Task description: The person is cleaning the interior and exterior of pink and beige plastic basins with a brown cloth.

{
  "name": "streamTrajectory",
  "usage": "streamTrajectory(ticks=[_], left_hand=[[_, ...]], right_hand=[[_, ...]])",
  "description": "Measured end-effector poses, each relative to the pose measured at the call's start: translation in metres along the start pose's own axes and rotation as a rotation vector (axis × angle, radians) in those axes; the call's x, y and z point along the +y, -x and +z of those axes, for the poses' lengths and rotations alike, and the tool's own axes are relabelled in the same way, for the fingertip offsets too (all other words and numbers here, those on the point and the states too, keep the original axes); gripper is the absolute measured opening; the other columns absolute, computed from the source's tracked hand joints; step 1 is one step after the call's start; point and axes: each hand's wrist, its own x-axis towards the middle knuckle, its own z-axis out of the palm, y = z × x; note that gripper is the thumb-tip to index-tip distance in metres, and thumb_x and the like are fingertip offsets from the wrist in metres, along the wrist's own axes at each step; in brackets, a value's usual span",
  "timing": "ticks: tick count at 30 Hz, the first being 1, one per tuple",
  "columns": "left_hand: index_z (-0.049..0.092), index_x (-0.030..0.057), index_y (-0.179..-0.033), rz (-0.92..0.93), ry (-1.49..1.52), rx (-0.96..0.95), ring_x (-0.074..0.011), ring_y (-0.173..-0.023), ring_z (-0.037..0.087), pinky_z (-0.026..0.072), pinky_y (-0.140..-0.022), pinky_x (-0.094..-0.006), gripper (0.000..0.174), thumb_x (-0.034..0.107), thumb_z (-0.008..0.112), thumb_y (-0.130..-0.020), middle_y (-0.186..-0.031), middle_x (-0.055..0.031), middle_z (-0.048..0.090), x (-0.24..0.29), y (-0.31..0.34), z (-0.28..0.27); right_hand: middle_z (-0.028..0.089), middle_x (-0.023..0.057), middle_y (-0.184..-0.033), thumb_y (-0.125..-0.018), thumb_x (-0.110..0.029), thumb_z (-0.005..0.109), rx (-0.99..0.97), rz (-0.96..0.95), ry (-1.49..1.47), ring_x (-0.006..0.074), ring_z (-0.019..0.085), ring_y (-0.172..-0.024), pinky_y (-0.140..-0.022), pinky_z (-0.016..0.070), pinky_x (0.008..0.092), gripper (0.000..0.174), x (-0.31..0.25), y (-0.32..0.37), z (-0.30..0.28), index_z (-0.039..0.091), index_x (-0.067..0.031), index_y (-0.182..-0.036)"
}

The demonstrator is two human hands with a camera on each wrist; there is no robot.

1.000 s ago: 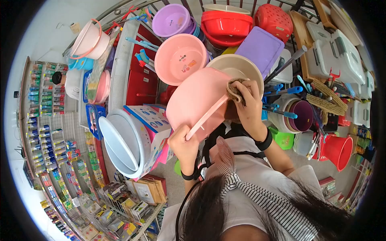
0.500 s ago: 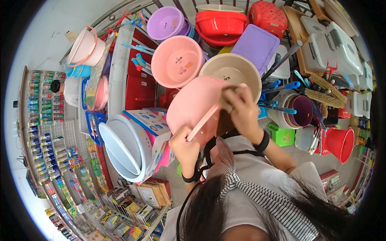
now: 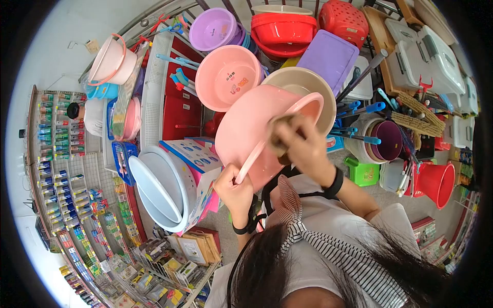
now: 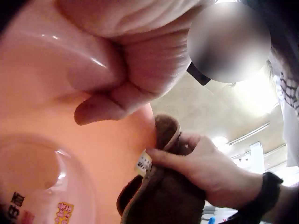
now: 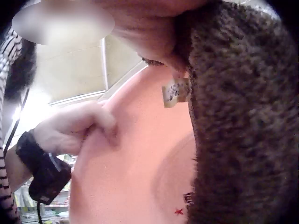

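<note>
We saw the right hand (image 3: 308, 154) curled on a brown cloth (image 3: 279, 134), its thumb pressing the fabric beside a small tag (image 4: 143, 163) in the left wrist view; motion blur in the head view kept us from making out each finger. The cloth touched the rim of a pink basin (image 3: 246, 123), though we could not tell how far it wrapped over both sides.

The left hand (image 3: 233, 190) gripped the rim's lower end, its thumb inside the wall. We found the basin tipped on its side before the person's chest, its mouth turned toward the right hand. The rim's long line slanted from the left hand up and away to the right, and the cloth sat partway along it, with bare edge on either side. The right hand was nearer the rim's upper end.

Just beyond the basin we noted a beige tub (image 3: 287, 82) and a second pink basin (image 3: 228, 77); farther out stood a pale blue tub (image 3: 154, 190) on the left and a red bucket (image 3: 436, 185) on the right.
</note>
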Motion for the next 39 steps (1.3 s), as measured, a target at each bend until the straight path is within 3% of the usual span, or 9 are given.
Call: streamTrajectory(ticks=[3,5,13,15,20,24,27,29,39], left_hand=[[0.033,0.0025,-0.061,-0.041,0.012,-0.017,-0.0067,-0.058,0.027,0.0219,-0.05,-0.0254,0.026,-0.011,0.054,-0.068,-0.057,-0.0013,0.03,-0.001,0.003,-0.008],[0.033,0.0027,-0.061,-0.028,0.019,-0.012,-0.0069,-0.058,0.027,0.0216,-0.05,-0.0254,0.026,-0.011,0.054,-0.068,-0.058,-0.001,0.029,-0.008,0.004,-0.013],[0.033,-0.0001,-0.064,0.089,-0.136,-0.005,-0.0163,-0.052,0.026,0.0259,-0.049,-0.0305,0.024,-0.009,0.055,-0.069,-0.057,-0.0095,0.028,0.002,-0.017,-0.012],[0.034,-0.0019,-0.067,0.128,-0.129,-0.168,-0.0219,-0.051,0.027,0.029,-0.049,-0.0333,0.024,-0.007,0.057,-0.069,-0.058,-0.0146,0.029,0.01,-0.021,-0.004],[0.066,0.0016,-0.087,0.037,-0.002,-0.269,-0.0355,-0.062,0.058,0.0479,-0.058,-0.0325,0.021,-0.002,0.067,-0.066,-0.072,-0.0183,0.059,0.019,-0.007,0.023],[0.059,-0.0001,-0.076,0.01,-0.008,-0.236,-0.0339,-0.056,0.054,0.0433,-0.053,-0.0331,0.013,-0.007,0.062,-0.066,-0.066,-0.0177,0.053,0.019,-0.006,0.014],[0.047,-0.001,-0.067,0.098,-0.107,-0.239,-0.0305,-0.049,0.044,0.036,-0.048,-0.0338,0.013,-0.011,0.055,-0.065,-0.06,-0.0166,0.044,0.016,-0.006,0.002],[0.034,0.0006,-0.062,0.077,-0.04,-0.174,-0.0176,-0.049,0.027,0.0233,-0.047,-0.0322,0.021,-0.011,0.051,-0.063,-0.056,-0.0109,0.028,0.016,-0.006,-0.002],[0.034,0.0007,-0.061,0.165,-0.034,-0.116,-0.02,-0.047,0.029,0.0236,-0.047,-0.0309,0.021,-0.011,0.052,-0.061,-0.055,-0.0119,0.03,0.012,-0.006,0.005]], right_hand=[[0.054,0.0074,-0.094,-0.071,0.002,0.067,0.118,0.208,0.198,0.0247,0.062,-0.073,-0.059,0.0529,0.0367,0.046,0.032,-0.01,-0.012,0.066,-0.0166,-0.113],[0.057,0.0125,-0.101,-0.07,0.009,0.07,0.123,0.37,0.069,0.0277,0.06,-0.088,-0.074,0.0505,0.0328,0.048,0.048,-0.014,-0.025,0.062,-0.0029,-0.116],[0.056,0.0109,-0.099,-0.072,0.007,0.067,0.19,0.311,0.041,0.029,0.062,-0.082,-0.066,0.0518,0.0373,0.039,0.044,-0.013,-0.025,0.063,-0.0051,-0.109],[0.057,0.0076,-0.097,-0.07,0.001,0.066,0.06,0.166,0.156,0.0272,0.063,-0.078,-0.063,0.0537,0.0358,0.037,0.028,-0.009,-0.021,0.064,-0.0093,-0.105],[0.054,0.0047,-0.095,-0.073,-0.009,0.062,-0.139,-0.029,0.035,0.0182,0.065,-0.074,-0.054,0.053,0.0289,0.04,-0.016,0.011,-0.012,0.063,-0.0114,-0.113],[0.054,0.0046,-0.094,-0.073,-0.008,0.063,-0.121,-0.064,0.014,0.019,0.064,-0.074,-0.054,0.0528,0.0303,0.041,-0.006,0.003,-0.017,0.065,-0.0143,-0.113],[0.054,0.0059,-0.093,-0.071,-0.002,0.068,0.027,0.205,0.132,0.0239,0.061,-0.071,-0.057,0.0518,0.0356,0.038,0.018,-0.001,-0.016,0.068,-0.0138,-0.108],[0.053,0.0069,-0.093,-0.069,0.002,0.069,0.135,0.283,0.132,0.025,0.061,-0.071,-0.058,0.0517,0.0371,0.039,0.04,-0.003,-0.017,0.068,-0.0114,-0.106],[0.052,0.0032,-0.089,-0.07,-0.005,0.064,-0.049,0.005,0.029,0.0161,0.061,-0.066,-0.052,0.052,0.0304,0.036,-0.018,0.003,-0.012,0.067,-0.0132,-0.105]])
